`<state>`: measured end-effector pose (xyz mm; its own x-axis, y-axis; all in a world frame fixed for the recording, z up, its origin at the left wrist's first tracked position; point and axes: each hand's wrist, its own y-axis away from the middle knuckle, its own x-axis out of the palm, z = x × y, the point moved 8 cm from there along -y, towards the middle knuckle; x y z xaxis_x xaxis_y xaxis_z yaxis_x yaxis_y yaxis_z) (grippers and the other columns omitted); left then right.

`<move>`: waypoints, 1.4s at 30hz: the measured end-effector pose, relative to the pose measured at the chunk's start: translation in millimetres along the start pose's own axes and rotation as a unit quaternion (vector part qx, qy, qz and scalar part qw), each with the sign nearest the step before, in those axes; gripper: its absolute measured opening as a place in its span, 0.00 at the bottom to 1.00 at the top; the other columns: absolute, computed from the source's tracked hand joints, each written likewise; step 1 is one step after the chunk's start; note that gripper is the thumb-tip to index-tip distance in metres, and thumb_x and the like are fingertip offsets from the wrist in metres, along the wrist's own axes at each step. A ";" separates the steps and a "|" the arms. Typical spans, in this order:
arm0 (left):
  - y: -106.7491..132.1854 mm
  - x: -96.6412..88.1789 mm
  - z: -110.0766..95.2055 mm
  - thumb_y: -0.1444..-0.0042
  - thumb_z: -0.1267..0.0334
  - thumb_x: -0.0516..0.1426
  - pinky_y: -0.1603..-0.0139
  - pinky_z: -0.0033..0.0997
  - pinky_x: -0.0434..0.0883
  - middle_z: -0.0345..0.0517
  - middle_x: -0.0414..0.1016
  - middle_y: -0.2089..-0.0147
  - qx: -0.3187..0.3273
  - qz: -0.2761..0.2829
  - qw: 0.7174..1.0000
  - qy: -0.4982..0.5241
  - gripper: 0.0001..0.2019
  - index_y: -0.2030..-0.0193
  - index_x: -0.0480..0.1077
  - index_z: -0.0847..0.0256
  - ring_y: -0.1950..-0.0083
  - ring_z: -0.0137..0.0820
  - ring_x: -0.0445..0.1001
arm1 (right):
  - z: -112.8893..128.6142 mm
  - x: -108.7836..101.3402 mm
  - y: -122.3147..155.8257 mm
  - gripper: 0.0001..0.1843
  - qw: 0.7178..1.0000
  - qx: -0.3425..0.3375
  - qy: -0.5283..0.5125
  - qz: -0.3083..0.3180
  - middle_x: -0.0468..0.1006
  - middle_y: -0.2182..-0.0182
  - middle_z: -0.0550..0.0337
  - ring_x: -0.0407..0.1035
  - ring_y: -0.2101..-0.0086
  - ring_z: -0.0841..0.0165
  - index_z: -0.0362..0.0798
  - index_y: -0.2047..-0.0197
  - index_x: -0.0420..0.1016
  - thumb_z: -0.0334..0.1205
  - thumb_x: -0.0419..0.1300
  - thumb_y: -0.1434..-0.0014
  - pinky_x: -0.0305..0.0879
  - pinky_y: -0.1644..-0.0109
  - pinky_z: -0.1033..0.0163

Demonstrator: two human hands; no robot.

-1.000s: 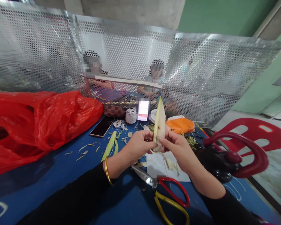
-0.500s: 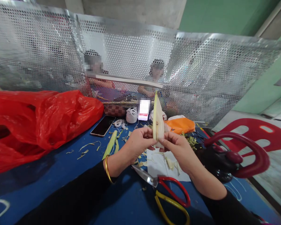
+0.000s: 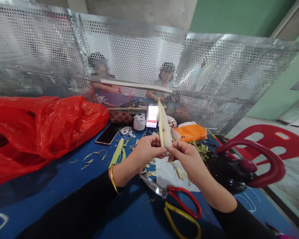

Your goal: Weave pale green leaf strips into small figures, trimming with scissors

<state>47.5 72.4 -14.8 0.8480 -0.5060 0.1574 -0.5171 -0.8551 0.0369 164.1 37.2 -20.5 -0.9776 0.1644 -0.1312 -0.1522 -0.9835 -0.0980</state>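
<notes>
Between my two hands a pale corn husk (image 3: 165, 129) stands upright, its pointed tip up and a greenish edge on its left. My left hand (image 3: 147, 151), with a gold bangle at the wrist, pinches the husk's lower left side. The thumb and fingers of my right hand (image 3: 185, 154) close on its lower right corner. Below the hands lie scissors (image 3: 161, 192) with one red and one yellow handle. Under my right hand is a white sheet (image 3: 164, 172) with husk scraps on it. Green husk strips (image 3: 118, 152) lie to the left.
A red plastic bag (image 3: 47, 132) covers the left of the blue table (image 3: 72, 192). A phone (image 3: 109, 133), white string balls (image 3: 139, 122), a lit phone (image 3: 152, 116) and an orange packet (image 3: 191, 132) stand along the back. At right is a dark kettle (image 3: 229, 172). Two people sit behind the perforated metal screen (image 3: 139, 49).
The husk's tip has tilted to the left and its broad pale face has turned a little more toward me. Both hands keep their hold in nearly the same place.
</notes>
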 end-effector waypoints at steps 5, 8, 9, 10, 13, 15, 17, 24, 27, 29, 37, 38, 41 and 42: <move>-0.5 -1.2 -1.0 0.59 0.73 0.64 0.67 0.26 0.71 0.42 0.75 0.71 -0.006 0.005 1.000 -0.004 0.09 0.68 0.73 0.67 0.72 0.26 0.73 | 1.0 0.4 -0.5 0.16 1.000 -0.011 0.003 0.002 0.72 0.83 0.65 0.65 0.78 0.71 0.47 0.76 0.69 0.51 0.64 0.50 0.63 0.71 0.64; -1.0 -1.5 0.3 0.59 0.73 0.64 0.67 0.26 0.71 0.42 0.75 0.71 -0.013 0.009 1.000 -0.005 0.09 0.67 0.74 0.66 0.72 0.25 0.73 | 1.3 1.1 -0.5 0.16 1.000 -0.011 0.009 0.008 0.72 0.83 0.65 0.65 0.78 0.71 0.48 0.77 0.68 0.50 0.64 0.49 0.63 0.71 0.64; -1.2 -1.7 0.8 0.59 0.74 0.64 0.68 0.25 0.71 0.42 0.75 0.71 -0.014 0.009 1.000 -0.006 0.09 0.68 0.74 0.66 0.72 0.25 0.72 | 1.2 1.4 -0.5 0.16 1.000 -0.011 0.012 0.010 0.71 0.83 0.65 0.65 0.78 0.71 0.48 0.77 0.68 0.50 0.64 0.49 0.62 0.71 0.64; -1.4 -1.8 1.4 0.59 0.74 0.63 0.68 0.25 0.70 0.42 0.75 0.72 -0.014 0.009 1.000 -0.008 0.09 0.68 0.73 0.66 0.72 0.25 0.72 | 1.0 2.1 -0.6 0.16 1.000 -0.009 0.013 0.014 0.71 0.83 0.65 0.65 0.79 0.71 0.48 0.77 0.68 0.50 0.64 0.49 0.62 0.71 0.64; -1.8 -1.5 3.4 0.60 0.76 0.62 0.68 0.26 0.70 0.41 0.75 0.73 -0.017 0.011 1.000 -0.013 0.09 0.69 0.73 0.66 0.72 0.25 0.72 | -1.4 6.9 -0.9 0.17 0.999 0.002 -0.010 0.041 0.70 0.83 0.65 0.65 0.79 0.71 0.48 0.78 0.67 0.51 0.64 0.50 0.63 0.72 0.64; -1.7 0.2 4.9 0.60 0.76 0.62 0.68 0.26 0.70 0.42 0.75 0.73 -0.025 0.021 0.999 -0.012 0.08 0.69 0.72 0.66 0.72 0.26 0.72 | -3.5 10.6 -1.0 0.17 0.997 0.012 -0.031 0.063 0.70 0.83 0.66 0.65 0.79 0.72 0.48 0.78 0.68 0.51 0.64 0.50 0.62 0.72 0.65; -1.4 1.2 5.6 0.59 0.77 0.61 0.69 0.26 0.70 0.42 0.75 0.73 -0.032 0.027 0.999 -0.011 0.09 0.69 0.72 0.67 0.72 0.25 0.72 | -5.5 12.4 -1.1 0.17 0.996 0.022 -0.044 0.076 0.70 0.82 0.65 0.64 0.80 0.72 0.47 0.77 0.70 0.51 0.65 0.51 0.61 0.73 0.65; -0.6 0.3 3.0 0.59 0.75 0.62 0.68 0.27 0.70 0.43 0.75 0.72 -0.028 0.026 0.999 -0.013 0.09 0.68 0.72 0.66 0.72 0.26 0.72 | -11.9 13.4 1.2 0.14 0.983 0.087 -0.132 0.094 0.70 0.83 0.65 0.63 0.81 0.74 0.44 0.75 0.73 0.47 0.68 0.54 0.59 0.74 0.67; -1.1 -0.8 3.4 0.59 0.75 0.61 0.67 0.27 0.70 0.43 0.75 0.73 -0.030 0.022 0.999 -0.017 0.08 0.69 0.72 0.67 0.72 0.25 0.72 | -12.6 14.4 2.0 0.14 0.977 0.099 -0.160 0.098 0.70 0.83 0.64 0.63 0.81 0.74 0.44 0.76 0.72 0.46 0.68 0.54 0.59 0.74 0.67; -1.5 -1.1 3.2 0.58 0.75 0.61 0.67 0.27 0.70 0.43 0.74 0.73 -0.030 0.024 0.999 -0.020 0.08 0.68 0.71 0.67 0.72 0.25 0.72 | -13.2 13.3 1.5 0.15 0.978 0.100 -0.161 0.089 0.70 0.83 0.64 0.63 0.80 0.74 0.44 0.77 0.72 0.46 0.68 0.54 0.59 0.74 0.67; -2.5 -1.6 3.4 0.51 0.70 0.60 0.66 0.29 0.72 0.42 0.74 0.72 -0.043 0.024 0.999 -0.022 0.04 0.67 0.72 0.66 0.73 0.26 0.73 | -8.1 12.3 -1.3 0.15 0.989 0.059 -0.106 0.084 0.71 0.82 0.64 0.63 0.80 0.74 0.45 0.76 0.72 0.48 0.66 0.52 0.61 0.73 0.66; -3.0 -2.0 4.4 0.50 0.70 0.59 0.67 0.29 0.73 0.41 0.73 0.72 -0.044 0.019 0.999 -0.026 0.03 0.67 0.72 0.66 0.74 0.25 0.73 | -7.1 13.3 -1.3 0.14 0.990 0.054 -0.100 0.089 0.71 0.81 0.63 0.63 0.80 0.74 0.45 0.76 0.72 0.47 0.66 0.51 0.61 0.73 0.66; -4.4 -1.7 6.5 0.49 0.71 0.59 0.68 0.28 0.72 0.42 0.73 0.71 -0.039 0.015 0.999 -0.032 0.01 0.68 0.72 0.66 0.74 0.24 0.72 | -6.5 14.4 -1.1 0.11 0.988 0.056 -0.110 0.093 0.72 0.80 0.63 0.63 0.80 0.75 0.45 0.74 0.74 0.45 0.66 0.51 0.61 0.73 0.67; -4.7 -1.1 6.9 0.49 0.71 0.58 0.68 0.27 0.72 0.42 0.73 0.70 -0.037 0.018 0.999 -0.031 0.01 0.68 0.72 0.66 0.74 0.24 0.72 | -7.1 13.9 -1.0 0.11 0.987 0.062 -0.120 0.091 0.73 0.80 0.63 0.62 0.80 0.75 0.45 0.74 0.75 0.44 0.66 0.52 0.61 0.74 0.67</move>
<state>49.8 76.2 -22.0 0.8334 -0.5437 0.0994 -0.5521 -0.8270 0.1056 151.7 41.0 -29.2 -0.9944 -0.0234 0.1034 0.0266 -0.9992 0.0295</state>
